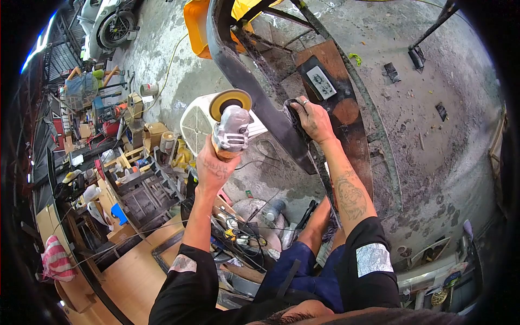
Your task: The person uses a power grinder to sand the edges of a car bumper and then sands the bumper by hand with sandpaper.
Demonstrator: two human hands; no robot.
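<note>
My left hand (215, 167) is wrapped round the body of an angle grinder (233, 130), whose round yellowish disc (231, 103) points away from me. The disc is beside a long, dark curved panel (254, 92). On the panel's right edge, my right hand (314, 120) is closed, fingers bent over the rim; whether it also holds something small is hidden. Right of that hand, a grey rectangular block (321, 83) lies on a dark and brown board (346, 124) within a metal frame. A white stool (196, 127) stands behind the grinder.
An orange plastic chair (196, 27) is at the top. Cardboard boxes (154, 132), tools and scrap crowd the left side. Cables (249, 235) and a grey bottle (275, 210) lie near my legs. A motorcycle wheel (116, 30) shows at upper left.
</note>
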